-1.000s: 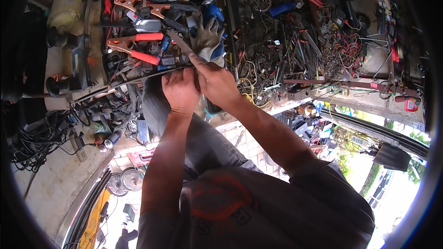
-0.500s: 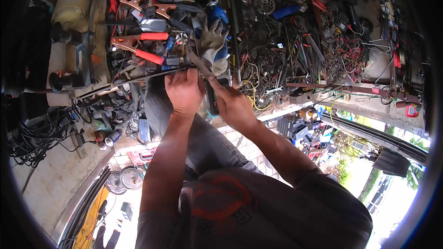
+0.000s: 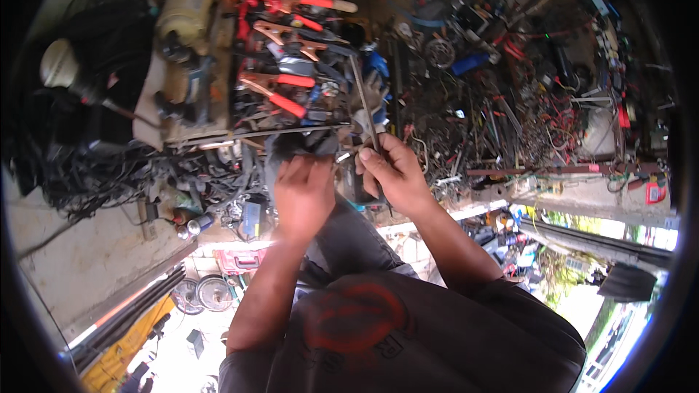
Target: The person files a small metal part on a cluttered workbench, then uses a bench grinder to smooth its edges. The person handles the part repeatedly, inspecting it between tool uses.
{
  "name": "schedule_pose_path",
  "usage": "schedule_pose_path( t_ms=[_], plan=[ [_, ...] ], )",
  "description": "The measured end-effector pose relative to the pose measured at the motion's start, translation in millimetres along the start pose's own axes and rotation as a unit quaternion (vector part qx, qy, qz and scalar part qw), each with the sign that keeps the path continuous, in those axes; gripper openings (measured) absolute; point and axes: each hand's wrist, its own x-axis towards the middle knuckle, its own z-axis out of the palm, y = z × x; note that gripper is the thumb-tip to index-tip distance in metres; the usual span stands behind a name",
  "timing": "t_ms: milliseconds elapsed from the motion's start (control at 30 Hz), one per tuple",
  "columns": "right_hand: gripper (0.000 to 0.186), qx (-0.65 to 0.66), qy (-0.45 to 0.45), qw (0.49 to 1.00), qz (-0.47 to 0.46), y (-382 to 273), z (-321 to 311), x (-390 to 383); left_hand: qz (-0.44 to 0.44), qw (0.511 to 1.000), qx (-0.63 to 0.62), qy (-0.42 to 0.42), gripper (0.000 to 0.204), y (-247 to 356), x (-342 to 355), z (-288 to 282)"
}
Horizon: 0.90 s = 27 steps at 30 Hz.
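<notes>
My right hand [image 3: 397, 178] is closed around a long, narrow metal file [image 3: 364, 91], held nearly upright. Its thin tail pokes out below my fingers. Blurred by motion, my left hand [image 3: 304, 193] is beside it to the left, fingers curled over. A small bright metal piece [image 3: 344, 157] shows at the left fingertips; whether they grip it I cannot tell. My trouser leg [image 3: 338, 236] lies beneath both hands. Beyond the file rests a grey work glove [image 3: 373, 94] on something blue. Clamps with red handles [image 3: 284, 98] lie beyond my left hand.
A long metal edge [image 3: 262, 132] runs along the bench front. At the left stand a yellowish cylindrical machine [image 3: 186, 11] and black cables [image 3: 62, 182]. Tangled wires and tools [image 3: 495, 102] cover the right side. A pink-red case [image 3: 239, 259] sits on the floor.
My hands have moved apart and slightly toward me. The file has swung from a slant to nearly upright in my right hand. The whole view has shifted, with the bench now further right.
</notes>
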Motion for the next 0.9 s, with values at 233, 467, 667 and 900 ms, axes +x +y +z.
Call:
schedule_pose_path(
  t_ms=[233, 467, 667, 900],
  plan=[
    [0.024, -0.033, -0.149, 0.987, -0.048, -50.5, 84.8, -16.9, 0.038, 0.993, 0.074, 0.085, 0.035, 29.5, -15.3, -105.9],
    [0.020, -0.066, -0.291, 0.941, -0.157, -75.2, 134.9, -35.6, 0.000, 0.984, 0.059, 0.167, 0.039, 55.5, -44.8, -171.8],
    [0.019, -0.050, -0.325, 0.931, -0.158, -85.2, 158.9, -44.4, -0.001, 0.976, 0.072, 0.205, 0.037, 56.5, -55.3, -195.2],
    [0.020, -0.059, -0.313, 0.932, -0.174, -85.8, 166.7, -45.1, -0.006, 0.975, 0.077, 0.209, 0.037, 53.1, -53.8, -198.8]
  ],
)
